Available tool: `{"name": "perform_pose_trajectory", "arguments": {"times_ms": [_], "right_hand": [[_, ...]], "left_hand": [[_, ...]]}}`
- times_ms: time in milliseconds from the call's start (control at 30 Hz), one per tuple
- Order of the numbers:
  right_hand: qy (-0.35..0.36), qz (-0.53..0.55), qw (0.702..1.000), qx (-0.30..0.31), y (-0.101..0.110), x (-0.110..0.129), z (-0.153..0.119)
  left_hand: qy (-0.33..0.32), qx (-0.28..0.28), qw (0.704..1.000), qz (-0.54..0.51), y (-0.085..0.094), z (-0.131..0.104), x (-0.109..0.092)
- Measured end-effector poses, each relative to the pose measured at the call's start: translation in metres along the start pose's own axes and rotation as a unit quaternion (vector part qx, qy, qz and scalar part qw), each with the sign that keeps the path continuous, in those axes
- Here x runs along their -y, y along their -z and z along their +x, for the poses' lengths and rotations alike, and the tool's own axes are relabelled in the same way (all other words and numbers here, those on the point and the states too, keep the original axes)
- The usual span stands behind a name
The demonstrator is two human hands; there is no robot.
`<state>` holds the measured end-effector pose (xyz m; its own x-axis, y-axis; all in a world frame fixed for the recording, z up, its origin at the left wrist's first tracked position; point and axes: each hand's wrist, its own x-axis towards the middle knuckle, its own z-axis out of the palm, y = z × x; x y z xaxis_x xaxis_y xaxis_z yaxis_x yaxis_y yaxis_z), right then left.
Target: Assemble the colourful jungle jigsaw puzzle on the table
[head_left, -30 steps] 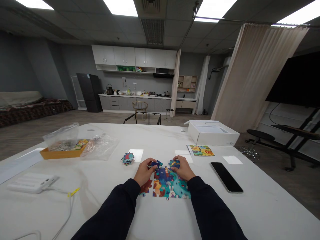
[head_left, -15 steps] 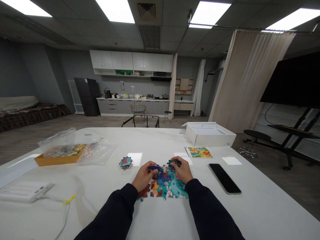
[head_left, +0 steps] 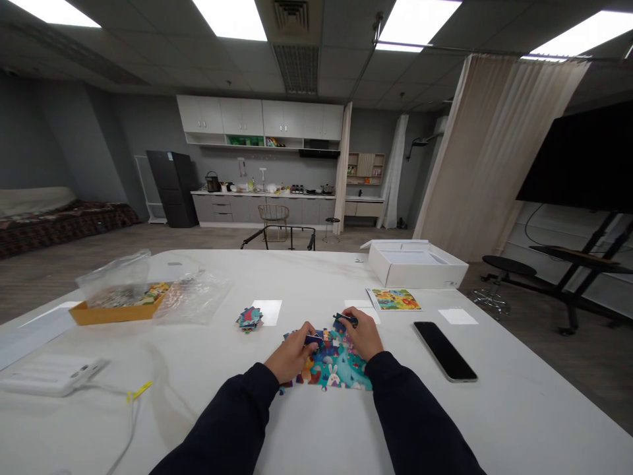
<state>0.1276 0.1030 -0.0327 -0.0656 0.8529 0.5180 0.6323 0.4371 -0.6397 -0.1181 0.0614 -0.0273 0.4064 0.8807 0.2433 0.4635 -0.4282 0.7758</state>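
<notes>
Head view: left hand (head_left: 291, 354) pinches a dark blue piece (head_left: 313, 339); right hand (head_left: 364, 333) pinches a dark piece (head_left: 345, 320). Partly assembled puzzle (head_left: 341, 373) lies on the counter (head_left: 306, 435), under and between the hands. Piece stack (head_left: 249, 318) beyond left hand, picture card (head_left: 397, 299) beyond right. White box (head_left: 420, 267) farther past right hand; its small label (head_left: 451, 283) is unreadable.

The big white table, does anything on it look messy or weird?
I see nothing spilled or broken. The clear plastic by the yellow tray looks messy because it's all crumpled. The stack of puzzle pieces is crooked too, with edges poking out different ways.
</notes>
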Motion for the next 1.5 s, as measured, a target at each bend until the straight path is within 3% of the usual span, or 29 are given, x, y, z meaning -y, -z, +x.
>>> {"name": "perform_pose_trajectory", "arguments": {"times_ms": [333,533,800,900,1033,1167,1233,1367,1500], "right_hand": [[-0.116,0.104,0.985,-0.077,-0.006,-0.032,0.005],[-0.036,0.109,0.992,0.050,-0.001,-0.024,0.003],[-0.034,0.121,0.991,0.047,0.000,-0.015,0.001],[-0.048,0.119,0.992,0.019,-0.004,-0.017,0.001],[-0.134,0.150,0.976,-0.078,-0.013,-0.029,0.003],[-0.162,0.168,0.965,-0.117,-0.010,-0.037,0.008],[-0.150,0.194,0.965,-0.095,-0.006,-0.032,0.009],[-0.086,0.273,0.958,0.033,-0.005,-0.009,0.007],[-0.080,0.294,0.950,0.067,-0.010,0.007,0.003]], "left_hand": [[-0.014,-0.027,0.999,-0.011,0.000,-0.003,-0.008],[-0.016,-0.035,0.999,-0.032,-0.002,-0.003,-0.010],[0.009,0.004,1.000,-0.014,-0.032,0.019,-0.018],[-0.002,0.009,1.000,0.008,-0.038,0.021,-0.023],[-0.034,0.010,0.999,0.024,-0.036,0.019,-0.028],[-0.009,-0.007,1.000,0.009,-0.034,0.018,-0.029],[0.005,-0.038,0.996,-0.075,-0.036,0.021,-0.025],[0.048,-0.101,0.951,-0.287,-0.044,0.028,-0.014],[0.084,-0.183,0.936,-0.287,-0.050,0.030,-0.002]]}}
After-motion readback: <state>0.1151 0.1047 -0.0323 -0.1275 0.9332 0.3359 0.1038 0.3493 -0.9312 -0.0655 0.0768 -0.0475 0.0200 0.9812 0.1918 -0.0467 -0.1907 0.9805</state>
